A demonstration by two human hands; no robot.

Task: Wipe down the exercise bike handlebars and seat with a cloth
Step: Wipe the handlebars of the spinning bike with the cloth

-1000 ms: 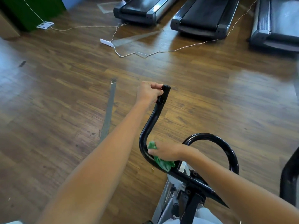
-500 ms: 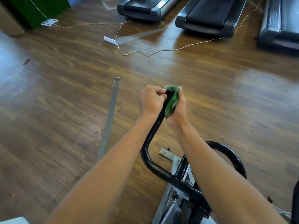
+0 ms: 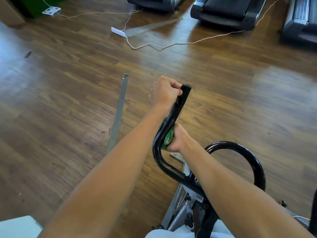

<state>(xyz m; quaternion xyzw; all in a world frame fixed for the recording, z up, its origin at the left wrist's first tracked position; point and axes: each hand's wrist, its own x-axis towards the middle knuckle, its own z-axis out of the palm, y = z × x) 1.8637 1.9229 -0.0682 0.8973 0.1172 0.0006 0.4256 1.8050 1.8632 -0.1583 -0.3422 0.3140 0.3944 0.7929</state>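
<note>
Wood floor (image 3: 68,100), treadmills (image 3: 226,12) beyond

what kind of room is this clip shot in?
Most likely a gym or fitness room. Several treadmills stand in a row on the wooden floor, with white power cables trailing across it, and the person is wiping an exercise bike's black handlebar with a green cloth.
</note>
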